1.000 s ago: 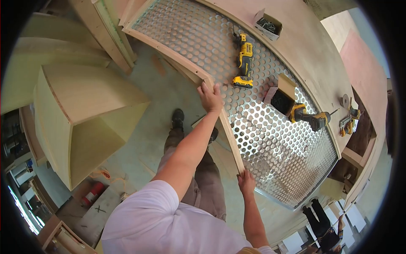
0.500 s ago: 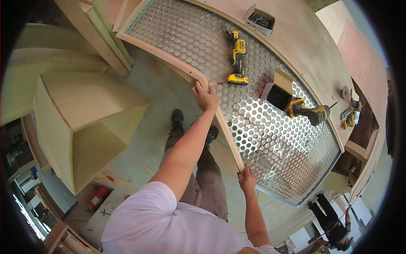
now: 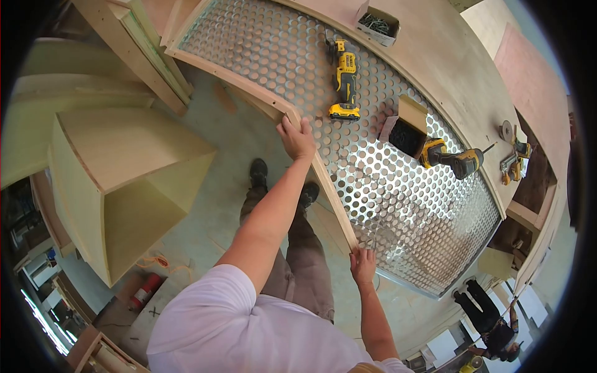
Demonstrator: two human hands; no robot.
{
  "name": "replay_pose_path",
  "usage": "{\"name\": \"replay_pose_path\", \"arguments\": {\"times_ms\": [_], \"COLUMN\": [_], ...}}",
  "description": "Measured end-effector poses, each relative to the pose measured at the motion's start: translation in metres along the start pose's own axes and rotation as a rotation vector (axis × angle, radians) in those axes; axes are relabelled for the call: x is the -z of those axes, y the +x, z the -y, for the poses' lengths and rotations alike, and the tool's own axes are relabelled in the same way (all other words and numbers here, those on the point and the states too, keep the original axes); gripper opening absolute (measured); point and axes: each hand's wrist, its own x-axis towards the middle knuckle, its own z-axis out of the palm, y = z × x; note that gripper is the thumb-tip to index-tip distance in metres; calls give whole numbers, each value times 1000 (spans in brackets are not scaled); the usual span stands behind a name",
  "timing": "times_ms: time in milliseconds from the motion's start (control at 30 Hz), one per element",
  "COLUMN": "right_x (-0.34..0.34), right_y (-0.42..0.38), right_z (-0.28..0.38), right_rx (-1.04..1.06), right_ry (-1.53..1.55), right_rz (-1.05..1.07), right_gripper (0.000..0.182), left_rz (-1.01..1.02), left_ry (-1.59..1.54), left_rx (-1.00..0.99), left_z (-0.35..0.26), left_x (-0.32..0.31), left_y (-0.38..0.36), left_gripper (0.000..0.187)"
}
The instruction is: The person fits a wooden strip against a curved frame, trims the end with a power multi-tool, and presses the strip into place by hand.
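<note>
Wooden strip: we have it along the near edge of the perforated metal sheet (image 3: 429, 248); the strip (image 3: 329, 189) runs between our two hands.
Left hand: grasping; our left hand (image 3: 297, 139) curls its fingers around the strip's upper end, at the corner where a second wooden strip (image 3: 230, 78) meets it.
Right hand: grasping; our right hand (image 3: 363, 266) grips the lower end with bent fingers (thumb too small for us to read).
Multi-tool: the yellow and black multi-tool (image 3: 346, 81) lies on the sheet's left half, well apart from both hands.
Small box: an open box of dark screws (image 3: 407, 135) stands mid-sheet, nearer the far edge.
Drill: the drill (image 3: 457, 161) lies just beside that box, its bit pointing out past the sheet's far edge.
Board: beyond that edge we see a wooden board (image 3: 460, 68), carrying a second screw box (image 3: 378, 25) by its border with the sheet.
Floor: our dark shoes (image 3: 258, 173) stand below the near edge; a tapered plywood box (image 3: 134, 146) is off to our left.
</note>
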Motion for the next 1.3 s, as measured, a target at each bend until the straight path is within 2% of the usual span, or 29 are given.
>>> {"name": "replay_pose_path", "arguments": {"times_ms": [67, 267, 433, 567, 667, 767, 867, 1167, 1300], "right_x": [4, 7, 4, 7, -1, -6, -6, -4, -3], "right_y": [-3, -25, -27, -27, -25, -30, -30, -30, -31], "right_z": [-3, -15, -21, -12, -14, -21, -21, -22, -21], "right_rx": [24, -78, -71, -101, -114, -29, -11, -28, -39], "right_ry": [-30, 15, 29, 7, -19, -39, -80, -85, -71], "right_rz": [18, 147, 161, 140, 168, 100, 122, 169, 170], "right_gripper": [35, 34, 38, 41, 54, 70, 80, 81, 87], "left_rz": [7, -10, -73, -29, -20, -31, -61, -97, -95], "left_ry": [14, 5, -49, -100, -88, -83, -91, -98, -103], "left_rx": [4, 0, -18, 31, 45, 34, 8, -86, -100], "left_z": [0, -2, -2, 0, -3, -5, 0, 7, 10], "left_x": [1, 3, 0, 0, 3, 4, 0, -4, -4], "left_y": [0, 0, -1, 0, 1, 0, -1, 0, 0], "left_gripper": [67, 60, 58, 57, 59, 61, 61, 51, 48]}}
